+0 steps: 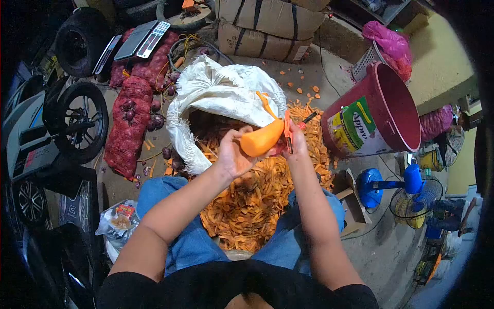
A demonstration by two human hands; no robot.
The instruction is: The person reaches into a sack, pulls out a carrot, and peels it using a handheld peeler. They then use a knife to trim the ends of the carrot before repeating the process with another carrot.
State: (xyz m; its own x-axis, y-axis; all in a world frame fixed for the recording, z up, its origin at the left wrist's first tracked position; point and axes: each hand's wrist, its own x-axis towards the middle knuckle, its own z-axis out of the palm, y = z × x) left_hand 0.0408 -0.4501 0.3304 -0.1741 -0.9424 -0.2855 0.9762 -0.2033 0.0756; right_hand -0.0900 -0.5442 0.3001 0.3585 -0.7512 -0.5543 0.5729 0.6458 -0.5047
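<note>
My left hand (235, 153) is closed around a thick, smooth orange carrot (261, 139), held above the heap of peelings. In my right hand (297, 143) is a red peeler (288, 133), its blade side against the carrot's right end. A strip of peel (266, 104) sticks up beyond the carrot. Below both hands, a large pile of carrot peelings (247, 206) spreads between my knees. Just past my left hand lies an open white woven sack (221, 87), its mouth facing me and its inside dark.
A maroon bucket (368, 113) leans at the right, near a blue fan (373, 186). Red net bags of onions (129, 123) lie left, with a scale (141, 41) behind. Cardboard boxes (265, 31) stand at the back. A motorcycle wheel (82, 122) is far left.
</note>
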